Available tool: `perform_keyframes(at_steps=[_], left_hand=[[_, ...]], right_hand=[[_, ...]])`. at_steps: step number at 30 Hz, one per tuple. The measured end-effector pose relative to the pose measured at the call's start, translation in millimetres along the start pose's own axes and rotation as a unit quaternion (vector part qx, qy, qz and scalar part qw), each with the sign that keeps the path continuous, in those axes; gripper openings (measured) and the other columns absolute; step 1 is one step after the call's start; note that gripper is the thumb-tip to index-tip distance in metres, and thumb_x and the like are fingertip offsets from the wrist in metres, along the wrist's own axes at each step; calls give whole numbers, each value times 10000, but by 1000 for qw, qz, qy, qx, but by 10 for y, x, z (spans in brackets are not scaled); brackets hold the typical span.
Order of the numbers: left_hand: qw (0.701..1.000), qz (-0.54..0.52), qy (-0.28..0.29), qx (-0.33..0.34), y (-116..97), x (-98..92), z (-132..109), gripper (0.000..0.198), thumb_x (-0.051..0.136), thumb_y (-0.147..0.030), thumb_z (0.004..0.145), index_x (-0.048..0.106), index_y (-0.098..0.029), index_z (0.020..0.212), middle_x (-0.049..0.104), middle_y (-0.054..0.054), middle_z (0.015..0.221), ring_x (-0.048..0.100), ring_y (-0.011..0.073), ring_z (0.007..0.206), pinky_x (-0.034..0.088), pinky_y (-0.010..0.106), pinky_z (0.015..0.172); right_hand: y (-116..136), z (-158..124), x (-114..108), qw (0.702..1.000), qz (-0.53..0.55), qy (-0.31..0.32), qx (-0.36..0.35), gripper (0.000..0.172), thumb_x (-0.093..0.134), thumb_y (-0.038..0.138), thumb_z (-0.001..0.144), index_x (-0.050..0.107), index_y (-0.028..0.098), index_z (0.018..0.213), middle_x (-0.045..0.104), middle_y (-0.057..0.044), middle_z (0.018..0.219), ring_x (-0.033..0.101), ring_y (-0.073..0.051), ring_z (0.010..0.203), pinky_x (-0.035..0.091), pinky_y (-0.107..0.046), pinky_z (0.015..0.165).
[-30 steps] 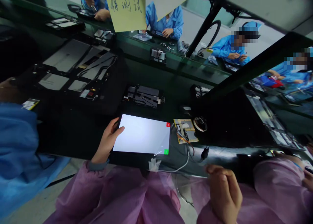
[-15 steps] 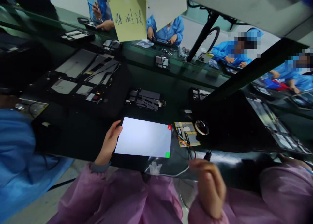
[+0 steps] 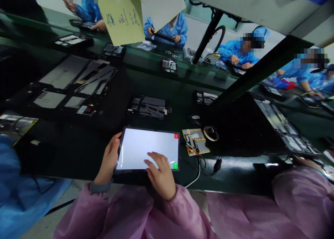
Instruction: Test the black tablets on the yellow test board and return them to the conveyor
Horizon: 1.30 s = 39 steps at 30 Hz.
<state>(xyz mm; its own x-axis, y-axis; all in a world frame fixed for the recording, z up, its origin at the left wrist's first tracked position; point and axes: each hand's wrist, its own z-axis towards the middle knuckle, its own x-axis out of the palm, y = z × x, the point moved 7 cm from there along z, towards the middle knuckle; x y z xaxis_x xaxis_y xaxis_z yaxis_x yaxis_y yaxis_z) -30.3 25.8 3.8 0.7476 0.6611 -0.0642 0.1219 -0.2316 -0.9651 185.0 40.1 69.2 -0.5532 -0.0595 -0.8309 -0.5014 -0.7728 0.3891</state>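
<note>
Rectangular black-framed tablet, glowing white, by near edge of dark green surface. Left hand pinching its left side; right hand above, fingers kinda spread, contact can't tell.

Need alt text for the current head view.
A bare left hand holds the left edge of a tablet with a lit white screen; the right hand is over its lower part. A yellow-edged part lies to the right, and people in blue sit across the bench.
</note>
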Motion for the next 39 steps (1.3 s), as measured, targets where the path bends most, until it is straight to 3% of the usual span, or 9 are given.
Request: perform_keyframes(at_steps=[4,8,11,17,24,34,39], left_hand=[[999,36,-12,6,-7,-39,-8,593,519,-642,787,605,-223,1197,634,51,1197,582,238,1065,461,315,864],[999,49,-16,-3,18,-58,-3,546,522,-618,800,606,-244,1189,648,29,1167,598,222,1016,474,289,803],[998,59,-20,6,19,-71,2,505,511,-588,828,609,-250,1189,643,25,1187,591,223,1039,469,293,823],[1000,24,-13,3,24,-45,14,512,585,-587,768,626,-250,1151,646,20,1179,591,220,1051,475,298,855],[999,-42,-16,-16,83,-30,73,496,675,-500,712,647,-235,1130,620,28,1248,500,274,1225,325,388,1082],[999,-33,2,-5,6,-6,65,513,642,-483,741,624,-213,1177,589,55,1304,489,283,1246,315,396,1087],[1000,-27,8,-4,15,-11,58,487,625,-478,762,620,-232,1182,579,37,1321,475,274,1260,313,380,1090]], right_hand=[[-534,-642,-455,986,-50,-86,136,369,468,78,885,557,201,1222,556,-116,1235,483,-246,1166,457,-442,930],[-617,-932,-622,982,-74,-72,157,432,506,133,872,540,246,1287,496,-105,1306,438,-281,1210,431,-495,961],[-527,-882,-566,986,-73,-49,140,408,531,179,861,565,258,1260,461,-94,1350,390,-313,1253,415,-531,969],[-515,-701,-623,983,-21,-114,140,387,493,181,873,549,236,1252,495,-103,1275,431,-293,1205,419,-523,957],[-415,-612,-501,988,41,-89,119,339,480,190,872,565,225,1198,517,-107,1232,461,-284,1178,452,-502,928],[-42,-401,-167,997,39,-10,59,374,548,232,842,585,209,1213,499,-116,1293,390,-313,1246,423,-531,977],[-79,-371,-238,996,29,-26,81,374,523,190,857,564,222,1228,480,-110,1334,381,-307,1278,417,-527,994]])
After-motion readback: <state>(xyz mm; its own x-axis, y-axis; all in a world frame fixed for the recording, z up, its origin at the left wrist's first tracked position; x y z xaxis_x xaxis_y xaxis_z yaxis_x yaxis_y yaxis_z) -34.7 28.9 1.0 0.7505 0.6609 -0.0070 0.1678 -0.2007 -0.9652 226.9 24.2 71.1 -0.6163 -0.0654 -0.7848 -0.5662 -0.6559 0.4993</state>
